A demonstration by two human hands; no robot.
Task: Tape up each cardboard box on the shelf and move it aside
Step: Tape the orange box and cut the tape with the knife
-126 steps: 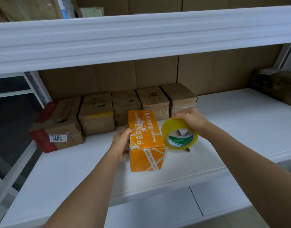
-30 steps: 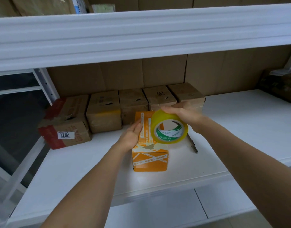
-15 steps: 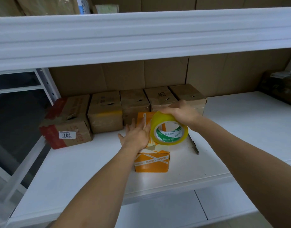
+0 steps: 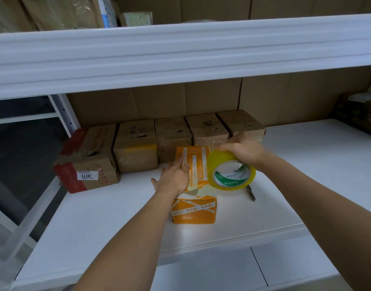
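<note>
Near the front edge of the shelf sits one orange box. My left hand presses flat on its top, fingers straight, while my right hand grips the single yellow tape roll beside it. Along the back edge I count five brown boxes; the leftmost box has a "3011" sticker. One dark pen-like thing, can't tell what.
</note>
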